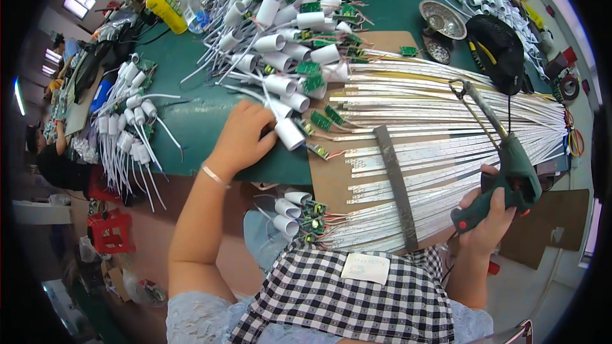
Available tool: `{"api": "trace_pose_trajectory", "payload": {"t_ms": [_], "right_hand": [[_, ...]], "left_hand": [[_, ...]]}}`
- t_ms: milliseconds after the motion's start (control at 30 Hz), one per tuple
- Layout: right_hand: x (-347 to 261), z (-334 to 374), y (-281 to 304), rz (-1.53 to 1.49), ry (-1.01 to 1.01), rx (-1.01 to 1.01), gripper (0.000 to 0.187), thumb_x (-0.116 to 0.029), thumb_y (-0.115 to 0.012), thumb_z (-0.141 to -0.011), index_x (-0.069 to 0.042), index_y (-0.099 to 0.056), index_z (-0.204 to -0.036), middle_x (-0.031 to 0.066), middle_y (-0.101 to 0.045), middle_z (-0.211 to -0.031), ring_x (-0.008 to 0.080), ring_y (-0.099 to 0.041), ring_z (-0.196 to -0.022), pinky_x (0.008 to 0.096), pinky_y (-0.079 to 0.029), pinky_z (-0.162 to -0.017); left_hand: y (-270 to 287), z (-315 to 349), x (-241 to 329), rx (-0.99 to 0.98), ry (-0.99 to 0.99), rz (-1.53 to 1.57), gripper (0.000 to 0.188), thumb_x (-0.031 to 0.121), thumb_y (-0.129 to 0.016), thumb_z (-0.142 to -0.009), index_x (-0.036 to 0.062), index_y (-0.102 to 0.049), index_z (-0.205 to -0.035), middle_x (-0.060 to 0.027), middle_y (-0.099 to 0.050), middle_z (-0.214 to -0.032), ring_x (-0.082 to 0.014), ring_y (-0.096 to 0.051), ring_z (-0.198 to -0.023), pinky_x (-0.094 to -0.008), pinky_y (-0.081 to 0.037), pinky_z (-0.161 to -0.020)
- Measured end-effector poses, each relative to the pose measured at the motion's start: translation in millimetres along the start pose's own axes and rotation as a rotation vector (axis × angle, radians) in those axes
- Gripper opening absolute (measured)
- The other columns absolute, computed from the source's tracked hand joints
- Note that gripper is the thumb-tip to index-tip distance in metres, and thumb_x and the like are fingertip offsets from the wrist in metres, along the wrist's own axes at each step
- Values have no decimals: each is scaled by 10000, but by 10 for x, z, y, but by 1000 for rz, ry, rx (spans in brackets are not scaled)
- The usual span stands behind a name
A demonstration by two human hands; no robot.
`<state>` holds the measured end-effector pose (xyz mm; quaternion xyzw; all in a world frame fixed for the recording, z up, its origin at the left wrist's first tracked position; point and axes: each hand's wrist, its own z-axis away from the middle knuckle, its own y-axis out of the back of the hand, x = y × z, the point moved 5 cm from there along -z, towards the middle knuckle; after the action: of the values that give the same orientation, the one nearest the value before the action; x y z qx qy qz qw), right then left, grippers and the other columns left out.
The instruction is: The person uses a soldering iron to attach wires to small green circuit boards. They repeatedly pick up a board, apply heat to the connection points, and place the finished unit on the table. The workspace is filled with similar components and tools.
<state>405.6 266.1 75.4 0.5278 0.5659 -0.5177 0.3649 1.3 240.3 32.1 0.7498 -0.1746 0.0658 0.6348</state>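
Curled at the table's front edge, my left hand (243, 132) has its thumb and forefinger on the left side of a white plastic sleeve (290, 134). A white cable runs up from that sleeve, and a small green circuit board (319, 151) trails from it toward the LED strips (421, 156). My right hand (489, 216) grips the handle of a green soldering gun (517, 164), raised over the right part of the strips. Its long metal barrel (484, 107) points up and left. A dark flat bar (396, 188) lies across the strips.
A big pile of white sleeves with boards (274, 44) covers the back middle; another bunch (131, 127) hangs at the left edge. Metal bowl (442, 19) and black mesh-like object (497, 51) stand back right. A yellow bottle (167, 11) lies back left. Finished-looking sleeves (287, 216) rest by my lap.
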Motion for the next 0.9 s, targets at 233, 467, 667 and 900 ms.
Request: {"api": "trace_pose_trajectory", "payload": {"t_ms": [233, 467, 667, 900], "right_hand": [[89, 6, 95, 11, -47, 52, 460, -214, -566, -916, 43, -406, -1264, 193, -578, -1112, 167, -599, -563, 245, -474, -440], [65, 79, 94, -16, -43, 9, 482, -223, -574, -910, 61, -409, -1262, 193, -573, -1126, 168, -606, -570, 248, -478, -440], [102, 103, 219, -20, -57, 42, 464, -203, -559, -915, 67, -408, -1261, 201, -571, -1133, 166, -609, -574, 241, -475, -434], [163, 96, 224, -77, -83, 14, 441, -180, -542, -924, 71, -406, -1260, 203, -584, -1116, 170, -612, -577, 242, -473, -441]], "left_hand": [[495, -285, 338, 505, 63, 223, 121, 127, -679, -792, 29, -638, -849, -78, -650, -846, -215, -601, -771, -303, -453, -704], [-16, -769, 734, 376, 14, -133, 281, 166, -752, -712, 122, -625, -959, -11, -634, -858, -213, -561, -888, -377, -311, -859], [119, -701, 132, 539, 411, 988, 117, 153, -671, -833, 106, -628, -931, -7, -645, -815, -141, -593, -809, -300, -393, -779], [1014, -456, -1041, 759, 313, 1644, 103, 175, -636, -883, 89, -622, -939, -40, -668, -886, -187, -631, -853, -338, -464, -738]]}}
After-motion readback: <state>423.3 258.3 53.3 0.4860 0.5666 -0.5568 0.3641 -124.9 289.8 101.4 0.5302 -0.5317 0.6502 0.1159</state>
